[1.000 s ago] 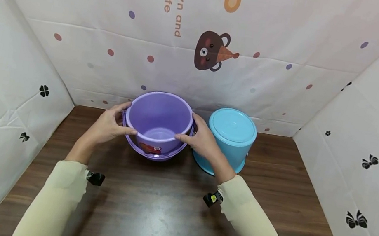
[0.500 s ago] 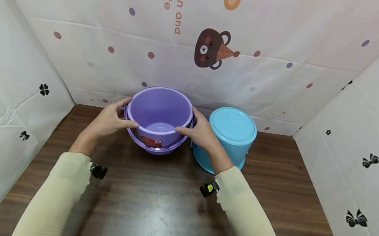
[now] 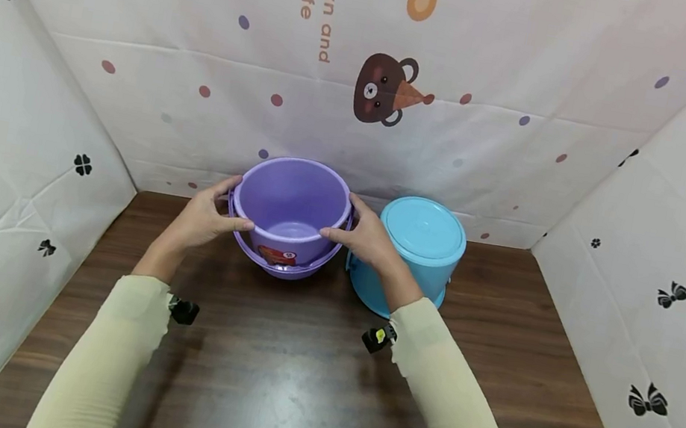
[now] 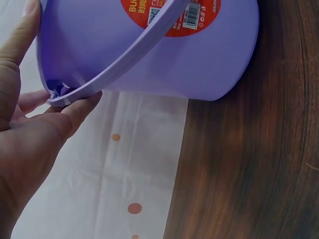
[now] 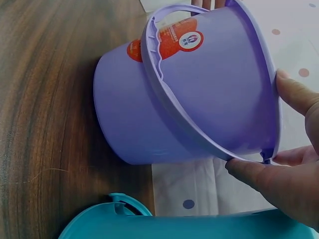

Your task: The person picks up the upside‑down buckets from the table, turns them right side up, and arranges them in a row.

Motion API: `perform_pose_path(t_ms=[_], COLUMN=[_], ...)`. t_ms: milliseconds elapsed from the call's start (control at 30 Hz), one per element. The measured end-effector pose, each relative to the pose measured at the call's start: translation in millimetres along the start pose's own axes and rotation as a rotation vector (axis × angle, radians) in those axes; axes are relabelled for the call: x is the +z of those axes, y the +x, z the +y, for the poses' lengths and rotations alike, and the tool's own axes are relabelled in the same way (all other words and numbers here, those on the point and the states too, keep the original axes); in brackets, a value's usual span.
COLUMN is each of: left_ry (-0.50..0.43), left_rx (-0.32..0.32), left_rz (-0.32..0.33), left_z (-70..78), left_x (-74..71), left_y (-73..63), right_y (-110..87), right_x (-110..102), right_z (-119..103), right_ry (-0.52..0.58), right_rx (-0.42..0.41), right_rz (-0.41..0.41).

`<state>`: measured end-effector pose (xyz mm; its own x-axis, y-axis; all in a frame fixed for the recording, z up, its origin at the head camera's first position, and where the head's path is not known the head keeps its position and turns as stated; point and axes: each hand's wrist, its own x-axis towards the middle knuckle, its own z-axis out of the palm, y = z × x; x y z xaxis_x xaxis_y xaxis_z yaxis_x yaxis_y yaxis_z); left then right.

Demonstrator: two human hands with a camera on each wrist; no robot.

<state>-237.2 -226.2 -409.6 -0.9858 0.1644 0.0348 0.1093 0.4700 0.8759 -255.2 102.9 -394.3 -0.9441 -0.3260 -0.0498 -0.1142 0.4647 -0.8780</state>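
A purple bucket [image 3: 295, 194], open side up and with a red label, is by the back wall. My left hand [image 3: 202, 221] grips its left rim, thumb on the front edge and fingers at the side. On the opposite side my right hand [image 3: 369, 237] holds the rim the same way. The bucket's handle [image 4: 134, 52] hangs down across its front, and both wrist views show fingers at its ends, where it joins the rim. Close to my right hand stands a light blue bucket [image 3: 425, 228], wide rim down and round end up.
The brown wooden table [image 3: 267, 383] extends in front of the buckets. A white patterned sheet [image 3: 194, 128] hangs behind them, with similar sheets at the left and right sides.
Over the last second both hands and the purple bucket have shifted slightly back toward the wall. Since half a second ago they have hardly moved. The blue bucket stays in place.
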Motion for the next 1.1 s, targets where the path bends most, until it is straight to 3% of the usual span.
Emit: perform_pose_path(t_ms=[233, 667, 967, 1100], left_ry=[-0.029, 0.049, 0.022, 0.044], left_rx=[-0.027, 0.032, 0.049, 0.076], left_rz=[-0.009, 0.01, 0.041, 0.089], left_z=[1.8, -2.7, 4.5, 14.1], left_x=[-0.8, -1.8, -7.3, -5.0], left_y=[0.9, -1.7, -12.3, -21.2], right_y=[-0.2, -8.5, -51.5, -73.0], right_x=[0, 6, -7, -18], right_z=[1, 15, 12, 10], right_ry=[0.035, 0.107, 0.022, 0.034], right_rx=[-0.006, -0.06, 0.002, -0.046], right_rz=[-0.001, 0.04, -0.012, -0.041])
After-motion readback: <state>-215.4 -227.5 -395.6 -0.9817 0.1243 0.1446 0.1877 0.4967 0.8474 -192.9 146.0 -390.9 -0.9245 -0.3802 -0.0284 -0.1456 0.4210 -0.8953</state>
